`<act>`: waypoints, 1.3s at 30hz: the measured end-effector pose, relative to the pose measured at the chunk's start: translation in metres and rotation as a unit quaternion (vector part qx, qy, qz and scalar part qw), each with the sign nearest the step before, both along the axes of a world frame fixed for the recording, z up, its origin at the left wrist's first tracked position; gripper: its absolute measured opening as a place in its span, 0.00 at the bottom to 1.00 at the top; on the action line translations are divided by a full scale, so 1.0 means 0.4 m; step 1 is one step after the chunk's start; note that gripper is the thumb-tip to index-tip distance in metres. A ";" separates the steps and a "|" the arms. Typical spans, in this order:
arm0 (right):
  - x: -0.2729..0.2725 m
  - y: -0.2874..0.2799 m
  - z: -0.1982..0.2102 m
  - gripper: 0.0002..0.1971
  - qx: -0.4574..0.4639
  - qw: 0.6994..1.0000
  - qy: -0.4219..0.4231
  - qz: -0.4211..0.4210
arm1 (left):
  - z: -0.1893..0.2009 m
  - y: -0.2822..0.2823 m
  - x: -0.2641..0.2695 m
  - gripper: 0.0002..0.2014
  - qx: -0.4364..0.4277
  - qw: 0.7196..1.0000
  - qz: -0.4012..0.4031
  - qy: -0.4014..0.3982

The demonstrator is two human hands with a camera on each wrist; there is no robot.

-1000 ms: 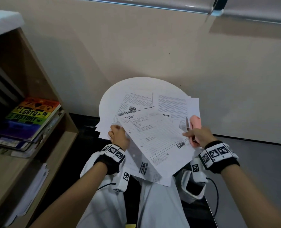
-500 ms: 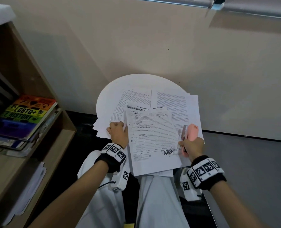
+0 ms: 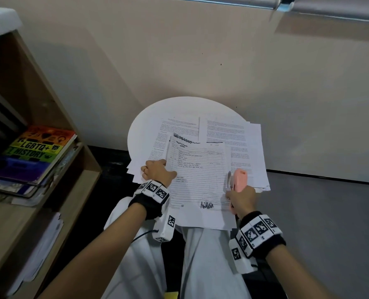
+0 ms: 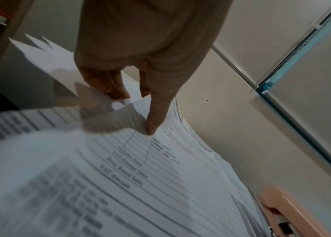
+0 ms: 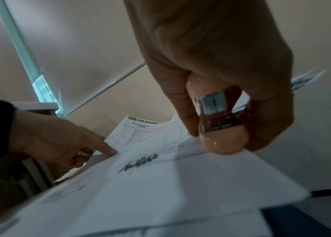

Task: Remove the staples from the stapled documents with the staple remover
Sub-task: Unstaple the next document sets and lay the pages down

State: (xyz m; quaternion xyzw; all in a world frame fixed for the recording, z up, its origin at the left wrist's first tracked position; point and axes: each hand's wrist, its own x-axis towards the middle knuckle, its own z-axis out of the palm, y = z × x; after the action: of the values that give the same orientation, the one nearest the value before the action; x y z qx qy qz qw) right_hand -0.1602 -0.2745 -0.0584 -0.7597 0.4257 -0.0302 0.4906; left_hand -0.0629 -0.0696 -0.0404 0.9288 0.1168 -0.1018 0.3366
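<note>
A lined, stapled document (image 3: 198, 175) lies on top of other sheets on the round white table (image 3: 155, 117), its near end hanging over my lap. My left hand (image 3: 157, 172) pinches its left edge, thumb on top (image 4: 150, 126) and fingers underneath. My right hand (image 3: 240, 198) grips the pink staple remover (image 3: 240, 179) at the document's right edge, metal jaws pointing away from me. In the right wrist view the staple remover (image 5: 221, 137) sits just above the paper (image 5: 160, 184). It also shows in the left wrist view as the staple remover (image 4: 290, 213). No staple can be made out.
More printed sheets (image 3: 233, 134) are spread across the table's far and right side. A wooden bookshelf (image 3: 49, 104) stands at my left with a rainbow-coloured book (image 3: 39, 147) and loose papers. A beige wall is behind the table, and grey floor lies to the right.
The top document has turned from a diagonal tilt to square with me and come down onto the pile. My right hand with the remover has drawn in along its right edge.
</note>
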 end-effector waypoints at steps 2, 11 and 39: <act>-0.003 0.006 -0.001 0.10 -0.016 1.000 0.005 0.025 | -0.009 0.009 0.007 0.12 -0.037 0.999 -0.020 0.002; -0.030 0.011 0.046 0.08 0.016 0.996 -0.031 0.084 | 0.055 0.017 -0.024 0.13 -0.337 0.928 -0.086 -0.136; 0.132 0.027 0.301 0.31 0.096 0.903 -0.310 0.282 | 0.236 0.016 0.064 0.10 -0.437 0.836 -0.097 -0.316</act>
State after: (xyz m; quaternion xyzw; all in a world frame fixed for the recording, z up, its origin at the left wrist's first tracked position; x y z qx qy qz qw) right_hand -0.1074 -0.2639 0.0619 -0.7497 0.0210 -0.0835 0.6561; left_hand -0.0371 -0.0633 0.0540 0.6731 -0.1430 0.1249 0.7147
